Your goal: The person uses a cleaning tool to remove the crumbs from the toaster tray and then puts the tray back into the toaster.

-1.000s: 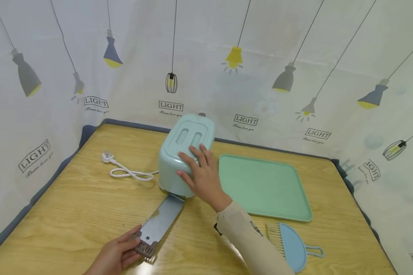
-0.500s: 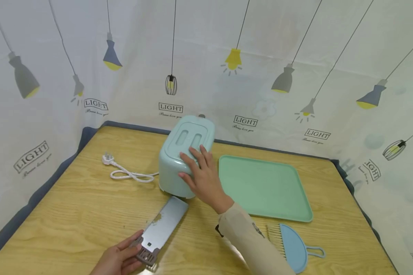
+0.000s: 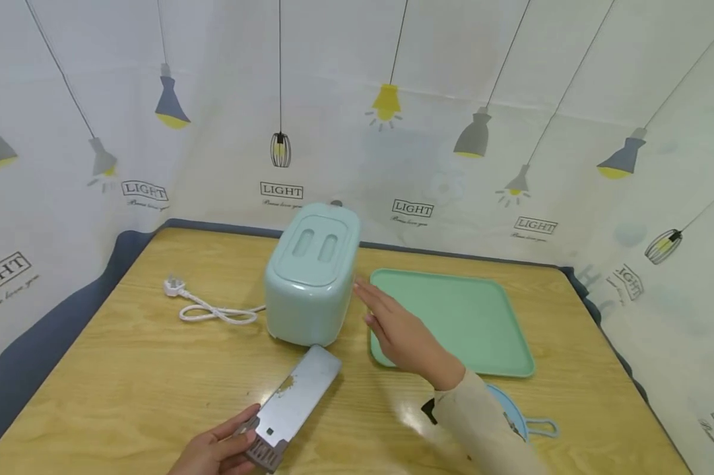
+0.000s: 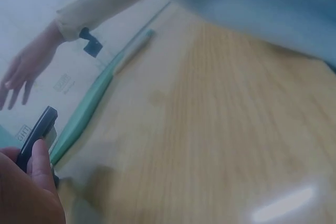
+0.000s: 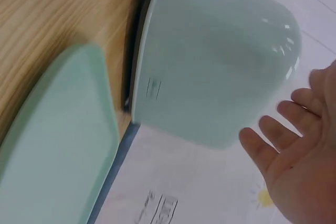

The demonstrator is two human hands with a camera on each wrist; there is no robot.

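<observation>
A pale mint toaster (image 3: 309,297) with a closed lid stands on the table. My left hand (image 3: 214,448) pinches the brown slotted end of its metal crumb tray (image 3: 300,396), thumb on top. The tray is out of the toaster, its far end just in front of the toaster's base. Brown crumbs (image 3: 286,384) lie in a patch on the metal. My right hand (image 3: 407,340) is off the toaster, to its right, fingers extended and holding nothing. In the right wrist view, that hand (image 5: 299,145) hovers beside the toaster's side wall (image 5: 215,61).
A green serving tray (image 3: 464,323) lies right of the toaster, partly under my right hand. A blue fan-shaped brush (image 3: 511,409) is mostly hidden by my right sleeve (image 3: 482,422). The toaster's white plug (image 3: 173,285) and cord (image 3: 220,314) lie on the left.
The crumb tray has slid fully out of the toaster's base and shifted slightly right in my left hand. My right hand has left the toaster's top and moved right.
</observation>
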